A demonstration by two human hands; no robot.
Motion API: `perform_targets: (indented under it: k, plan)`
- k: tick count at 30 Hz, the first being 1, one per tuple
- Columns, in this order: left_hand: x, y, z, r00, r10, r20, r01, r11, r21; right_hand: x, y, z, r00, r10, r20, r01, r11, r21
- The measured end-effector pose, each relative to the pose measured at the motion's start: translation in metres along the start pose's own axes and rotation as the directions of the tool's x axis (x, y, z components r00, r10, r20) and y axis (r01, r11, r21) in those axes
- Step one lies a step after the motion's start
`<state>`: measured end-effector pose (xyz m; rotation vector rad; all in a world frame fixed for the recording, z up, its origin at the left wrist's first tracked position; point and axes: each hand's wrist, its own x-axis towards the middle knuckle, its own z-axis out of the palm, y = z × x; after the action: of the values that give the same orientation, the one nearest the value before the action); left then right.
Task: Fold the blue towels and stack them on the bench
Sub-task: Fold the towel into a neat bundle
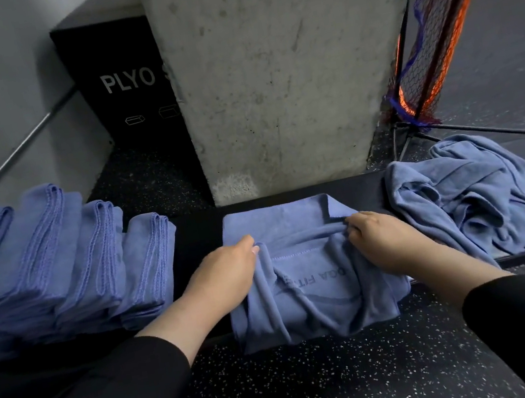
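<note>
A blue towel (306, 281) with dark lettering lies rumpled across the black bench (197, 230), its near edge hanging over the front. My left hand (225, 274) grips the towel's left edge, fingers curled into the cloth. My right hand (382, 237) pinches a bunched fold on the towel's right side. Several folded blue towels (56, 264) stand stacked in overlapping rows on the bench's left end. A heap of unfolded blue towels (482, 193) lies on the right end.
A concrete pillar (284, 66) rises right behind the bench. A black plyo box (123, 83) stands at the back left, beside a grey wall with a metal rail. An orange and blue net frame (429, 42) leans at the right. Speckled rubber floor (319, 380) lies below.
</note>
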<state>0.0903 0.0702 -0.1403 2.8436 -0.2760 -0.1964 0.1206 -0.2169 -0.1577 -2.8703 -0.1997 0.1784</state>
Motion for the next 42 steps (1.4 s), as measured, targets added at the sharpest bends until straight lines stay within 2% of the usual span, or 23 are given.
perform_targets:
  k: [5,9,11,15,18,25,28,31,36,39,42]
  plan:
    - [0.01,-0.006,0.0,0.98,-0.168,-0.103,0.133,0.95,-0.281,0.001,0.003,-0.006,0.997,-0.034,-0.071,0.038,0.998,0.051]
    - [0.038,-0.014,-0.002,0.923,-0.369,-0.105,0.303,0.87,-0.39,0.02,0.001,-0.006,0.993,-0.003,-0.121,0.016,0.994,0.104]
    - [0.048,-0.019,-0.002,0.904,-0.41,-0.116,0.338,0.855,-0.393,0.03,0.003,-0.004,0.99,-0.001,-0.141,0.016,0.994,0.109]
    - [0.059,-0.021,0.004,0.92,-0.333,-0.207,0.282,0.929,-0.238,0.047,0.007,-0.004,0.984,0.057,-0.17,-0.031,0.988,0.15]
    - [0.07,-0.022,0.008,0.943,-0.275,-0.186,0.249,0.957,-0.152,0.058,0.011,-0.008,0.971,0.123,-0.207,-0.086,0.98,0.178]
    - [0.09,-0.03,0.003,0.889,-0.346,-0.301,0.333,0.938,-0.097,0.076,0.019,-0.008,0.935,0.233,-0.267,-0.175,0.959,0.224]
    - [0.099,-0.031,0.003,0.867,-0.372,-0.332,0.361,0.928,-0.095,0.079,0.024,-0.004,0.925,0.24,-0.295,-0.186,0.962,0.198]
    - [0.106,-0.035,0.008,0.878,-0.336,-0.341,0.314,0.942,-0.12,0.08,0.031,0.001,0.928,0.204,-0.311,-0.158,0.974,0.165]
    - [0.113,-0.042,0.023,0.957,-0.09,-0.277,0.109,0.993,0.053,0.08,0.036,0.002,0.968,0.13,-0.216,-0.109,0.988,0.107]
    - [0.114,-0.041,0.021,0.973,-0.059,-0.225,0.076,0.995,0.069,0.083,0.037,-0.003,0.989,0.091,-0.113,-0.083,0.994,0.075]
    - [0.116,-0.04,0.017,0.985,-0.08,-0.155,0.102,0.985,0.138,0.086,0.036,-0.004,0.994,0.077,-0.081,-0.073,0.996,0.052]
